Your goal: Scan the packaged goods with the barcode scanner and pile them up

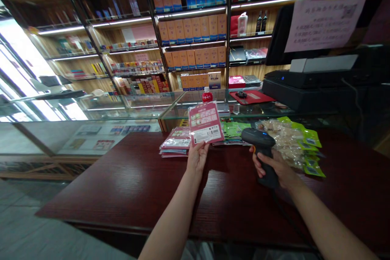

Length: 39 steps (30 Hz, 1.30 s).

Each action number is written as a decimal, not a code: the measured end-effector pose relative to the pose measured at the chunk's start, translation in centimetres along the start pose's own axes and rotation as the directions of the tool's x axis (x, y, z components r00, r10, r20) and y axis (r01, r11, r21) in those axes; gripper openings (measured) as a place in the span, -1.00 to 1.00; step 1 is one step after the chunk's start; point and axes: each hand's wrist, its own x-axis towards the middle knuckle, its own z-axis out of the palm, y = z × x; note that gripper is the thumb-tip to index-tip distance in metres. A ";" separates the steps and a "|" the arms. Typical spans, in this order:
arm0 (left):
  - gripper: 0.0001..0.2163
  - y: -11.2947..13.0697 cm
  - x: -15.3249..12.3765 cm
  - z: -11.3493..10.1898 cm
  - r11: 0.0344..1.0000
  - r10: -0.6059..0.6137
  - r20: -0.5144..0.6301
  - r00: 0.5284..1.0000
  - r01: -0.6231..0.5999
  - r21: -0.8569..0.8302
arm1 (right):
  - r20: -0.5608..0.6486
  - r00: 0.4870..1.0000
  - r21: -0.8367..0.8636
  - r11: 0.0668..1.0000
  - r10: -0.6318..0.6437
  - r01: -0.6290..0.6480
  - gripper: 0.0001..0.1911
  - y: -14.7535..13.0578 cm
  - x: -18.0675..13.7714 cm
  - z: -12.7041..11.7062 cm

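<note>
My left hand [198,155] grips the lower edge of a pink flat packet [205,122], held tilted up with a white barcode label facing me. In my right hand [276,164] is a black barcode scanner [258,140], my fingers wrapped round its handle and its head turned toward the packet. A small blue light glows on top of the scanner. Left of the packet lies a stack of similar pink packets [176,140]. Green packets [236,131] sit behind, between packet and scanner. Clear bags with green ends [289,142] are piled right of the scanner.
A dark red wooden table [131,187] spans the front. Behind it stands a glass counter [173,107] with a red-labelled bottle [207,95], a mouse [241,94] on a red mat [252,97], and a monitor [278,36]. The scanner's cable [288,215] trails toward me.
</note>
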 end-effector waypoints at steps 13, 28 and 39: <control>-0.59 -0.7 -0.2 -0.2 0.994 0.104 -0.041 0.994 -0.103 0.030 | -0.013 1.000 -0.225 0.974 0.016 -0.019 -0.59 0.4 -0.3 0.7; -0.59 -0.9 -0.2 0.0 0.994 0.101 -0.105 0.989 -0.104 -0.029 | 0.041 0.998 -0.242 0.970 0.039 -0.028 -0.63 0.4 -0.4 0.5; -0.59 -0.9 -0.4 -0.5 0.991 0.119 0.024 0.993 -0.120 0.063 | -0.042 0.999 -0.172 0.985 0.004 -0.011 -0.64 0.1 0.1 0.0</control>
